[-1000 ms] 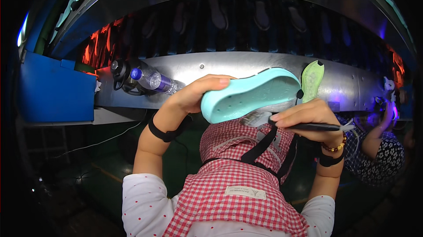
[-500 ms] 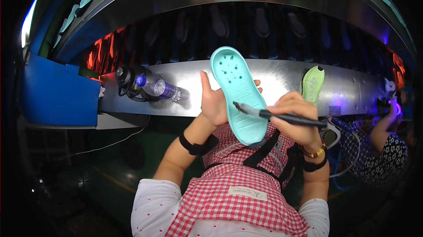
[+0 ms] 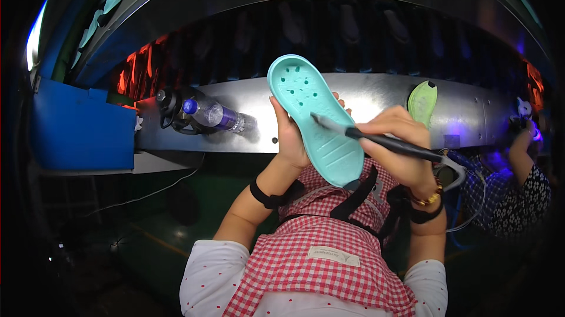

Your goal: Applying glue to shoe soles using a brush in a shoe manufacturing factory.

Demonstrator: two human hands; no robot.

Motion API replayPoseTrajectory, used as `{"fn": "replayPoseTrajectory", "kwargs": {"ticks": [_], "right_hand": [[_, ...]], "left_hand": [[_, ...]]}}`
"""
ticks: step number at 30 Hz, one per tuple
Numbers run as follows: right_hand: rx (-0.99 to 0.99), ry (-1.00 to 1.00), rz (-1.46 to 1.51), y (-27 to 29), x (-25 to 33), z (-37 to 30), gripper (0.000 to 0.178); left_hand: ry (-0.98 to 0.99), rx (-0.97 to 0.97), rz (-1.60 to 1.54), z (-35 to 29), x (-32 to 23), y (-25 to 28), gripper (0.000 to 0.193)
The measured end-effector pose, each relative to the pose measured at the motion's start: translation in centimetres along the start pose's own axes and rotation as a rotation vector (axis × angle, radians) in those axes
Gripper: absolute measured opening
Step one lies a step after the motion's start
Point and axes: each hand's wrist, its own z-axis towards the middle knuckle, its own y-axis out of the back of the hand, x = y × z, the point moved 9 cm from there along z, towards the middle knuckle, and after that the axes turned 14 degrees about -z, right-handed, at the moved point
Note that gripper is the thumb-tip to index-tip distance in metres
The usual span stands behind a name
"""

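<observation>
A turquoise shoe sole (image 3: 331, 153) lies tilted in my left hand (image 3: 292, 143), whose thumb shows at its left edge and whose fingertips come out past its right edge. Its upper part has several small dark holes, and its lower part has slanting grooves. My right hand (image 3: 401, 147) is closed round the black handle of a brush (image 3: 336, 128). The bristle end is at the middle of the sole, below the holes; whether it presses on the surface is hard to tell.
Behind my hands runs a metal ledge (image 3: 235, 94) with a clear bottle (image 3: 215, 115), a dark flask (image 3: 170, 111) and a green sole (image 3: 422, 102). A blue box (image 3: 82, 125) stands left. At far right, another person's arm (image 3: 521, 146) reaches in.
The sole has shifted and turned a little, its upper end moving left. The brush tip has moved up along the sole toward the holes.
</observation>
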Motion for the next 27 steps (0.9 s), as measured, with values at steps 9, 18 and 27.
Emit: {"fn": "replayPoseTrajectory", "kwargs": {"ticks": [9,18,27], "right_hand": [[0.063,-0.118,0.098,-0.9,-1.8,-0.8,0.023],[0.092,-0.196,0.866,-2.8,-4.1,-1.2,0.018],[0.071,-0.201,0.627,-3.4,-1.5,-1.2,0.016]], "left_hand": [[-0.144,-0.046,0.152,0.4,-3.7,-1.9,0.084],[-0.251,-0.057,0.259,0.1,-5.0,-5.1,0.076],[-0.071,0.019,0.160,-1.4,-1.8,-3.6,0.065]]}}
